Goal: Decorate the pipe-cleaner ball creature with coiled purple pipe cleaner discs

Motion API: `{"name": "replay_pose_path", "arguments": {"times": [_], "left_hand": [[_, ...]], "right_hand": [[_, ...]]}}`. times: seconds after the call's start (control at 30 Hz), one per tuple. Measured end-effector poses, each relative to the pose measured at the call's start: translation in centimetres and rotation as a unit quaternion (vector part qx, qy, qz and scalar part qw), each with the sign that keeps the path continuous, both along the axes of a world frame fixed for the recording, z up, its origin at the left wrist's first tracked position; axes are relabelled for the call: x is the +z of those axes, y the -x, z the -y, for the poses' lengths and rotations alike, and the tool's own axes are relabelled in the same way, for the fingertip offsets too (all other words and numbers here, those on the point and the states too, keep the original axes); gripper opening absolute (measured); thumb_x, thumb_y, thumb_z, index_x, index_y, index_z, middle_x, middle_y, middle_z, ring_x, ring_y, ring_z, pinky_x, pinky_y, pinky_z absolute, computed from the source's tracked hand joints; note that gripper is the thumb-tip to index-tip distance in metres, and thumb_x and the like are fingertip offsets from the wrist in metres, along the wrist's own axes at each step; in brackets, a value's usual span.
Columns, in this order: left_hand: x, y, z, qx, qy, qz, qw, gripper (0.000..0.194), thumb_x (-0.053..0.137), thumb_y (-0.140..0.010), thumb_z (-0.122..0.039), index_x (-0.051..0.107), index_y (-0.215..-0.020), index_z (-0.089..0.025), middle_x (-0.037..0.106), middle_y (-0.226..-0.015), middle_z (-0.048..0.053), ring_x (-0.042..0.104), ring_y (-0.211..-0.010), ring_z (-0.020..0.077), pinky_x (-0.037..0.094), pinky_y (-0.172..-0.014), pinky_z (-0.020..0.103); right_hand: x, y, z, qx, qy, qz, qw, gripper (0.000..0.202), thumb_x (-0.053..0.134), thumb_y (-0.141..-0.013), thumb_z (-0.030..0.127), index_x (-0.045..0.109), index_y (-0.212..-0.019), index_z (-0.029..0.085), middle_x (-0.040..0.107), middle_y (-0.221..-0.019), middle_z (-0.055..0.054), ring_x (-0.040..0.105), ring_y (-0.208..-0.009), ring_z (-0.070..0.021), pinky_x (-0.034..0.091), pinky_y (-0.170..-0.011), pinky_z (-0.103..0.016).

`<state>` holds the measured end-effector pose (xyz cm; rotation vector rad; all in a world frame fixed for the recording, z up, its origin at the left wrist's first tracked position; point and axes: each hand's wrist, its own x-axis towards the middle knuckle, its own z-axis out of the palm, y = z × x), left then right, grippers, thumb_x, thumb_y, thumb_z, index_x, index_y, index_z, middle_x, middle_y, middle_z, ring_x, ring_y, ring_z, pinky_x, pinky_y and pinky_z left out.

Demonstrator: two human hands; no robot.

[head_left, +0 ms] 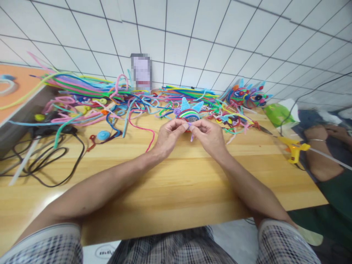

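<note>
My left hand and my right hand meet over the middle of the table, thumbs and fingers pinched together. Between the fingertips is a short purple pipe cleaner, its end hanging down. Just behind the fingers is a pipe-cleaner figure with light blue pointed ears, striped coloured bands and a purple coil at its left side. My fingers hide its lower part, and I cannot tell whether they also grip it.
Tangled pipe cleaners and a phone line the tiled wall. Finished-looking pipe-cleaner figures stand at the back right. A yellow glue gun lies near another person's arm. Black cables coil at left.
</note>
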<state>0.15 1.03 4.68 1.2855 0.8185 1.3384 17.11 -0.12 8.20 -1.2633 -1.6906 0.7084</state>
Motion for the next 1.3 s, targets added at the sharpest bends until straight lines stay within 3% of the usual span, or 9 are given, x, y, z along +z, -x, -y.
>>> {"name": "replay_pose_path", "arguments": {"times": [0.17, 0.3, 0.5, 0.67, 0.8, 1.0, 1.3], "left_hand": [[0.7, 0.6, -0.4, -0.017, -0.112, -0.109, 0.988, 0.016, 0.072, -0.094, -0.034, 0.073, -0.088, -0.02, 0.072, -0.083, 0.002, 0.06, -0.076, 0.016, 0.049, -0.074, 0.03], [1.2, 1.0, -0.6, -0.025, -0.167, -0.157, 0.973, 0.018, 0.068, -0.097, -0.031, 0.071, -0.084, -0.02, 0.072, -0.082, 0.002, 0.061, -0.077, 0.0163, 0.048, -0.076, 0.03], [0.2, 0.7, -0.4, -0.005, -0.109, -0.088, 0.99, 0.021, 0.071, -0.098, -0.039, 0.072, -0.088, -0.02, 0.07, -0.083, 0.002, 0.059, -0.076, 0.0157, 0.047, -0.075, 0.03], [-0.2, 0.4, -0.3, -0.016, -0.071, -0.043, 0.996, 0.029, 0.075, -0.096, -0.048, 0.07, -0.088, -0.02, 0.065, -0.078, -0.001, 0.053, -0.07, 0.0136, 0.046, -0.071, 0.029], [0.6, 0.7, -0.5, -0.049, -0.106, -0.095, 0.989, 0.027, 0.072, -0.098, -0.044, 0.068, -0.089, -0.019, 0.064, -0.078, -0.001, 0.054, -0.071, 0.0138, 0.045, -0.07, 0.028], [1.1, 1.2, -0.6, -0.038, -0.17, -0.142, 0.974, 0.023, 0.069, -0.1, -0.037, 0.07, -0.086, -0.019, 0.067, -0.079, 0.001, 0.056, -0.074, 0.015, 0.045, -0.073, 0.029], [-0.1, 0.0, 0.4, -0.003, -0.035, 0.003, 0.999, 0.031, 0.079, -0.094, -0.05, 0.071, -0.086, -0.02, 0.066, -0.077, 0.0, 0.055, -0.072, 0.0138, 0.047, -0.071, 0.028]], "right_hand": [[0.8, -1.1, 0.1, 0.001, -0.132, 0.179, 0.975, 0.013, 0.064, -0.091, 0.021, 0.068, -0.078, 0.023, 0.067, -0.074, -0.001, 0.058, -0.068, -0.0175, 0.044, -0.067, -0.032], [1.2, -1.8, 0.1, 0.038, -0.151, 0.236, 0.959, 0.015, 0.062, -0.093, 0.017, 0.066, -0.08, 0.023, 0.067, -0.08, -0.003, 0.056, -0.072, -0.0182, 0.042, -0.071, -0.033], [0.8, -1.0, 0.1, 0.026, -0.124, 0.201, 0.971, 0.015, 0.062, -0.1, 0.027, 0.066, -0.085, 0.023, 0.067, -0.081, -0.002, 0.056, -0.074, -0.0185, 0.043, -0.073, -0.033], [0.7, -0.8, 0.1, 0.023, -0.103, 0.183, 0.977, 0.016, 0.061, -0.098, 0.024, 0.062, -0.083, 0.023, 0.063, -0.076, 0.0, 0.054, -0.073, -0.0177, 0.041, -0.071, -0.032], [0.9, -1.4, -0.1, 0.04, -0.114, 0.22, 0.968, 0.017, 0.061, -0.097, 0.021, 0.061, -0.081, 0.022, 0.062, -0.076, -0.001, 0.053, -0.072, -0.0174, 0.039, -0.073, -0.032], [1.5, -1.9, 0.0, 0.064, -0.125, 0.219, 0.966, 0.019, 0.064, -0.099, 0.022, 0.065, -0.08, 0.022, 0.064, -0.077, -0.001, 0.055, -0.073, -0.017, 0.04, -0.073, -0.032], [0.9, -0.3, 0.5, 0.014, -0.097, 0.138, 0.986, 0.023, 0.065, -0.1, 0.028, 0.071, -0.079, 0.022, 0.066, -0.07, 0.0, 0.056, -0.069, -0.0163, 0.041, -0.069, -0.031]]}}
